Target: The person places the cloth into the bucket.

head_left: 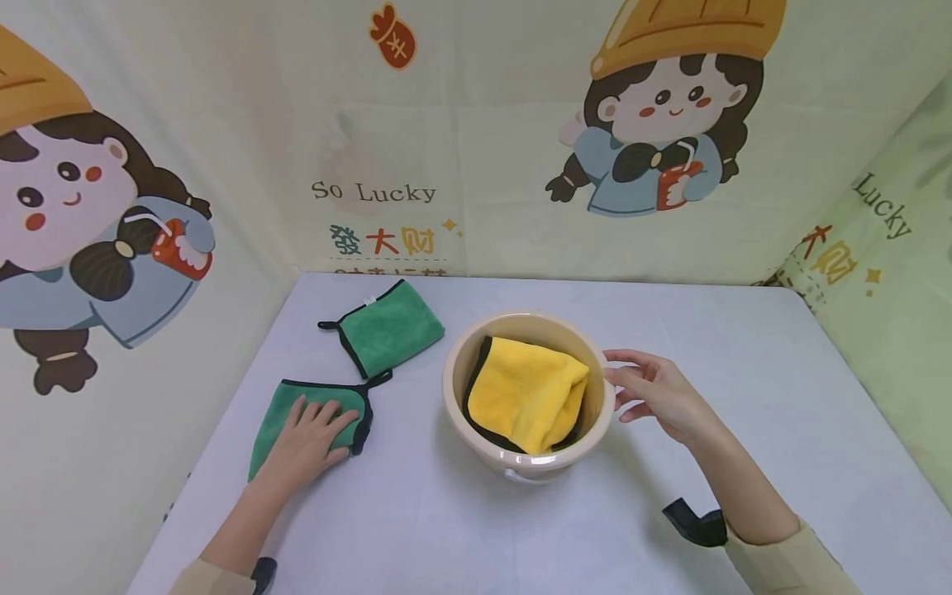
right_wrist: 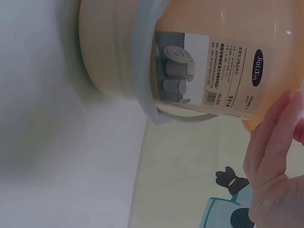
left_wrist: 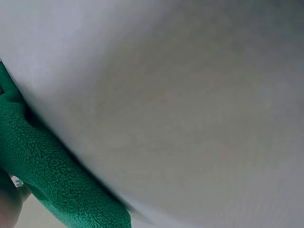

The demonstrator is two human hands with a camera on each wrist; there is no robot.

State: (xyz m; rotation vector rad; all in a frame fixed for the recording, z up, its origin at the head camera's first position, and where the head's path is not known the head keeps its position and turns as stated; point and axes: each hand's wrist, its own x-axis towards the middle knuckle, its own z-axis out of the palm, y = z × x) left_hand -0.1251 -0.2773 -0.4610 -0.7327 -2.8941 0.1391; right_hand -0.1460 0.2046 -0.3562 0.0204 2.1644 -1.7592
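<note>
Resting flat with fingers spread, the left hand (head_left: pixel 307 436) presses the near green cloth (head_left: pixel 278 417) onto the tabletop (head_left: pixel 446 529). The right hand (head_left: pixel 654 392), fingers relaxed and extended, touches the side of the beige bucket (head_left: pixel 521 463) holding a yellow cloth (head_left: pixel 528 397). Only the right wrist view shows the bucket's printed label (right_wrist: pixel 209 71); the left wrist view offers blurred green pile, probably that cloth.

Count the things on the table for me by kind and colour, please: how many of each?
Green cloths: 2, a near one under the left hand and a far one
Yellow cloths: 1, inside the bucket
Beige buckets: 1, touched by the right hand
Total: 4
</note>
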